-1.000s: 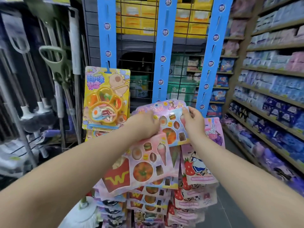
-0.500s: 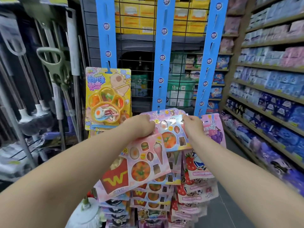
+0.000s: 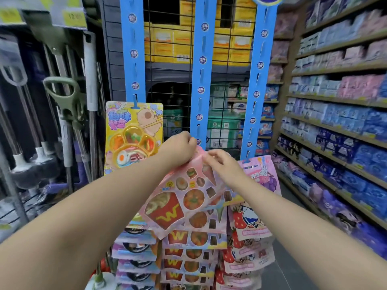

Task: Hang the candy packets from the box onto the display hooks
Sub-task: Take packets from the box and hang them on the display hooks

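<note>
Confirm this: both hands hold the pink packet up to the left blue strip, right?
Wrong strip. The head view shows the left hand and right hand holding the pink packet up to the middle blue strip; the left blue strip carries the yellow packet.

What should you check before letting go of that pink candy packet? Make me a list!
1. Grip of left hand on pink packet top: ok.
2. Pinch of right hand on top edge: ok.
3. Packet top reaches middle blue strip: ok.
4. The hook is through the packet's hole: cannot tell, hands cover it.
5. Packet hangs straight: not ok, tilted.
</note>
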